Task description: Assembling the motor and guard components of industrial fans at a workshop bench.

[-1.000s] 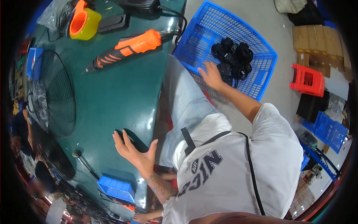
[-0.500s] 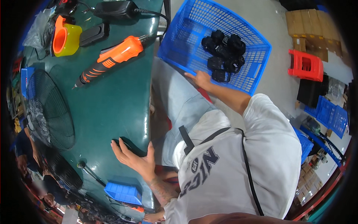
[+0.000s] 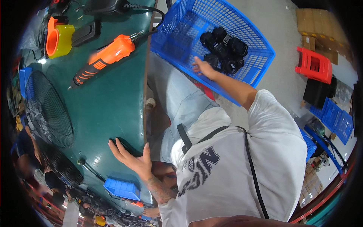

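Note:
My left hand (image 3: pixel 131 160) rests at the near right edge of the green table (image 3: pixel 106 113), with its fingers stretched out and its thumb apart. A dark shape lies between thumb and fingers; I cannot tell whether it is a shadow or a thing. My right hand (image 3: pixel 204 69) reaches over the near side of a blue mesh crate (image 3: pixel 172 47), fingers apart and holding nothing. Just beyond that hand, several black rounded parts (image 3: pixel 223 49) lie heaped in the crate. An orange and black electric screwdriver (image 3: pixel 104 60) lies on the table, its cord running to the right.
A yellow and orange ring-shaped holder (image 3: pixel 60 41), a black case (image 3: pixel 86 34) and a black power adapter (image 3: pixel 107 6) occupy the table's far end. A wire-caged fan (image 3: pixel 49 109) stands left; a small blue bin (image 3: pixel 121 188) sits nearer. A red stool (image 3: pixel 314 65) stands right.
My right hand has moved from the crate's rim to above its inside, close to the black parts. My left hand keeps its pose. The view has shifted slightly.

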{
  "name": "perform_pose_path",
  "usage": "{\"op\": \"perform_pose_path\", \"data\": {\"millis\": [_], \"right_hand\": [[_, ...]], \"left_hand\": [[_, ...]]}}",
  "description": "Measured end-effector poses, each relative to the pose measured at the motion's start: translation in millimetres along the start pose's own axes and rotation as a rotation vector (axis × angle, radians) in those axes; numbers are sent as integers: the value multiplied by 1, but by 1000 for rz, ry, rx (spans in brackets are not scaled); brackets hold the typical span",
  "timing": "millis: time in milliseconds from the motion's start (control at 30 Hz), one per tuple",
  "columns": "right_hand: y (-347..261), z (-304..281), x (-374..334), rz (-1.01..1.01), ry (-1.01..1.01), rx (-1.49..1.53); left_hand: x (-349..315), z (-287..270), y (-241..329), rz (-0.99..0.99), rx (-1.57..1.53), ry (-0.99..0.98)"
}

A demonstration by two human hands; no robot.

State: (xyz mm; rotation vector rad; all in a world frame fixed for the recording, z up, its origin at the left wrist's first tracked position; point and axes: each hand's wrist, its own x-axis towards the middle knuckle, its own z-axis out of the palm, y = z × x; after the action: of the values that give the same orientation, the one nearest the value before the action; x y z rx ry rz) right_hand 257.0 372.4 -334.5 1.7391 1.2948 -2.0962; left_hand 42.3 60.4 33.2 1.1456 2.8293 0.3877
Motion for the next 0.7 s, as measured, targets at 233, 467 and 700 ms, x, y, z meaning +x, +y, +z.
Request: {"op": "perform_pose_path", "data": {"millis": [233, 467, 700], "right_hand": [[176, -216, 63, 147, 551, -851], [120, -220, 105, 83, 765, -453], [27, -235, 128, 290, 80, -1512]], "left_hand": [[18, 30, 23, -4, 54, -17], [18, 21, 40, -175, 237, 20], [25, 6, 41, -129, 246, -31]]}}
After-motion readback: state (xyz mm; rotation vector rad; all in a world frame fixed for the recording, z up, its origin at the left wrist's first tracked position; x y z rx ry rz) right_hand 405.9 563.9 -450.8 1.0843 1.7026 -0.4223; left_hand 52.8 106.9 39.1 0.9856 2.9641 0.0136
